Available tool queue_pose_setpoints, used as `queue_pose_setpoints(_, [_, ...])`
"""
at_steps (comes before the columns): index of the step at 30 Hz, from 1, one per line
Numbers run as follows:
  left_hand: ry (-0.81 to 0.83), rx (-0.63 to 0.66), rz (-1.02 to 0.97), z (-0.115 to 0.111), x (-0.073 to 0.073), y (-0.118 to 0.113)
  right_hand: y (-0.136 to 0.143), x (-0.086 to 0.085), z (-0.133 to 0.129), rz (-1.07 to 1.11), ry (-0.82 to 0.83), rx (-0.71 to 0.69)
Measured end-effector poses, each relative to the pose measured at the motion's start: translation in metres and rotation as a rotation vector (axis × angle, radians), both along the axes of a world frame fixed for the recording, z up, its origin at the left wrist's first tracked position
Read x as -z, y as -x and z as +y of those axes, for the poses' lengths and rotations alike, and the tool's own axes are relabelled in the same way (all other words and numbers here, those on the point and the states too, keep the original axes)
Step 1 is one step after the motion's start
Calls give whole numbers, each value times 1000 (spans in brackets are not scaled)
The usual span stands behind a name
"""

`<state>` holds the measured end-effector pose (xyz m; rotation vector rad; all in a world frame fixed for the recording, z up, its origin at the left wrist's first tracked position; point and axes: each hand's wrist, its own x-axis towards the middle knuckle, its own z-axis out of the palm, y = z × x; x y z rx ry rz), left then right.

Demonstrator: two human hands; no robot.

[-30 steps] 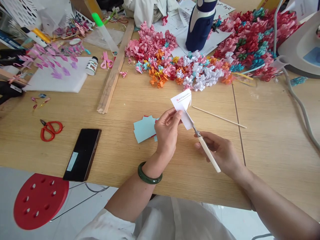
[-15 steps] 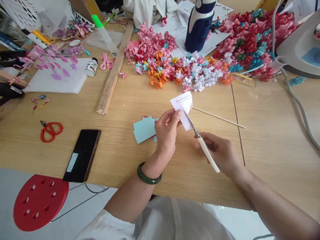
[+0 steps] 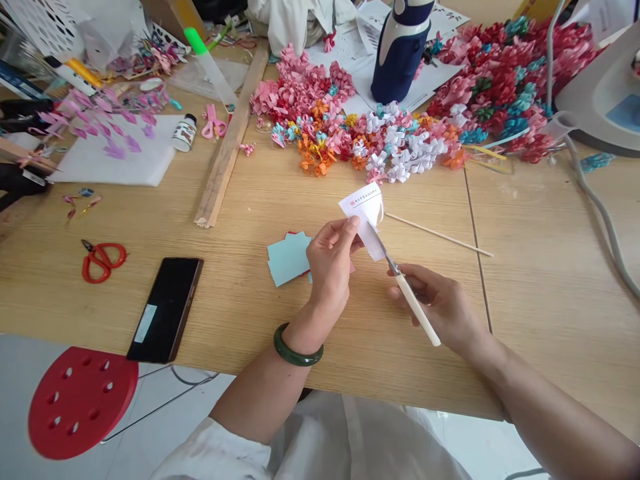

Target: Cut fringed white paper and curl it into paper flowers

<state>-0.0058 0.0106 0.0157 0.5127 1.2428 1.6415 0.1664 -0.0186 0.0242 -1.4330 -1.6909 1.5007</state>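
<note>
Between the thumb and fingers of my left hand point(image 3: 330, 260) is a small piece of white paper point(image 3: 361, 200) with a printed line along its upper edge. My right hand point(image 3: 440, 303) grips scissors point(image 3: 417, 310) with pale cream handles, their blades angled up and left into the paper. A thin strip curls away at the paper's right edge. Light blue paper pieces point(image 3: 289, 259) with some red beneath lie partly behind my left hand. Beyond my right hand rests a thin wooden stick point(image 3: 440, 235).
Heaps of small ribbon-like flowers point(image 3: 400, 143) spread across the back, around a dark blue bottle point(image 3: 400, 57). A wooden bar point(image 3: 230, 147), red-handled snips point(image 3: 103, 260) and a phone point(image 3: 165, 310) lie to the left. A grey cable point(image 3: 603, 213) runs down the right.
The white paper and my left hand have shifted very slightly left. The scissors stay at the paper, with almost no other movement.
</note>
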Motion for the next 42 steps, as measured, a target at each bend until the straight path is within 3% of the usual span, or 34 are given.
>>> queue_pose_setpoints(42, [53,68,41,-5,-4,-6,2,-4,3,9,-5,3])
